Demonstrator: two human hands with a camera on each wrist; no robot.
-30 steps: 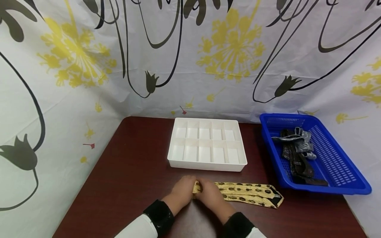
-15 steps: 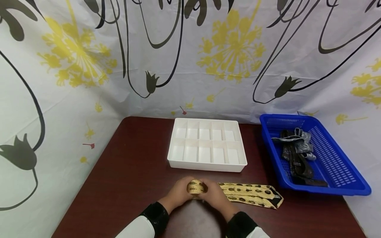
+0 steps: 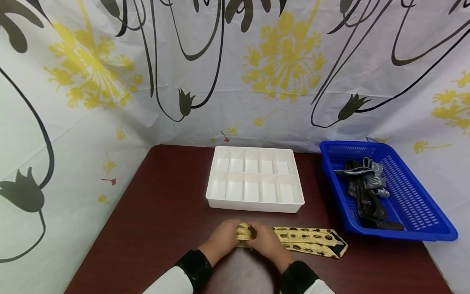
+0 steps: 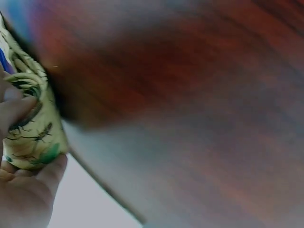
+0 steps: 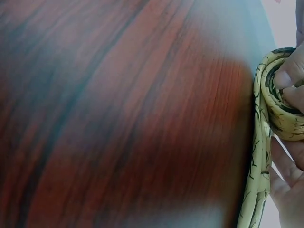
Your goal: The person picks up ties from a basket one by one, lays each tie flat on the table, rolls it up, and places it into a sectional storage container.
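Observation:
A yellow necktie (image 3: 312, 241) printed with dark beetles lies along the table's front, its pointed end to the right. Its left part is wound into a roll (image 3: 243, 232). My left hand (image 3: 222, 238) grips the roll from the left, my right hand (image 3: 268, 244) from the right. In the left wrist view, a thumb and fingers hold the wound necktie (image 4: 38, 137) at its sides. Seen from the right wrist, fingertips press into the centre of the coil (image 5: 280, 118), and the flat doubled tail runs away from it along the tabletop.
Behind the hands stands a white tray (image 3: 253, 206) divided into several compartments. A blue plastic basket (image 3: 422, 196) at the right holds dark and grey rolled or folded strips (image 3: 371, 196). The dark red-brown table (image 3: 165, 196) meets a floral cloth (image 3: 235, 94) at the back.
Both hands have turned and regripped the roll, which shows more between them than a second ago. The pointed end of the necktie has shifted slightly left.

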